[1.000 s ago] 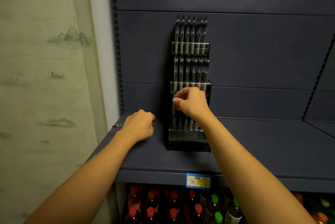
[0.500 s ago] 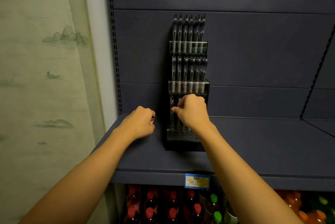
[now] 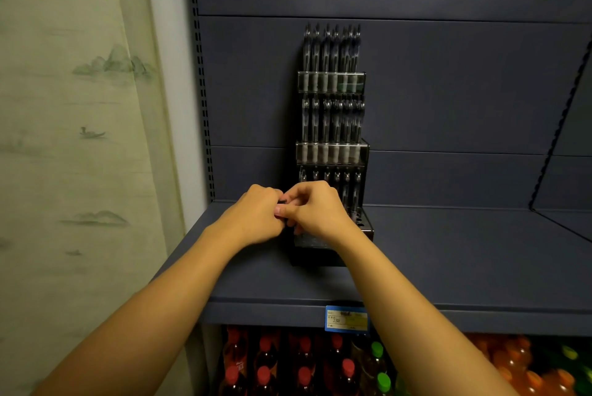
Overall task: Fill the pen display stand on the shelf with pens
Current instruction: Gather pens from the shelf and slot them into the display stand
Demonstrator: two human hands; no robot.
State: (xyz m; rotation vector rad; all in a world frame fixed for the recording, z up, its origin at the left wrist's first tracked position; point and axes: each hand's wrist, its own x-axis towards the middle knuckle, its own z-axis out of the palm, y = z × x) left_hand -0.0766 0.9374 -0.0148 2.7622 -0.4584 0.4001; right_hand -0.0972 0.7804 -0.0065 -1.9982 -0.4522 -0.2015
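Note:
A tiered clear pen display stand [image 3: 333, 152] stands on the dark blue shelf [image 3: 448, 261] against the back panel. Its upper two tiers are packed with several pens [image 3: 331, 49], and a row of pens shows in the lowest tier behind my hands. My left hand [image 3: 253, 219] is curled into a fist gripping pens, of which only a dark tip [image 3: 282, 201] shows. My right hand [image 3: 315, 209] meets it in front of the stand's lower left, fingers pinching at that tip.
A curtain with a landscape print [image 3: 80, 139] hangs to the left of the shelf upright. A blue and yellow price tag [image 3: 346, 318] sits on the shelf's front edge. Bottles with red, green and orange tops [image 3: 304, 366] fill the shelf below.
My right hand has left the stand's lowest tier and moved left and down to my left hand. My left hand has shifted right toward the stand.

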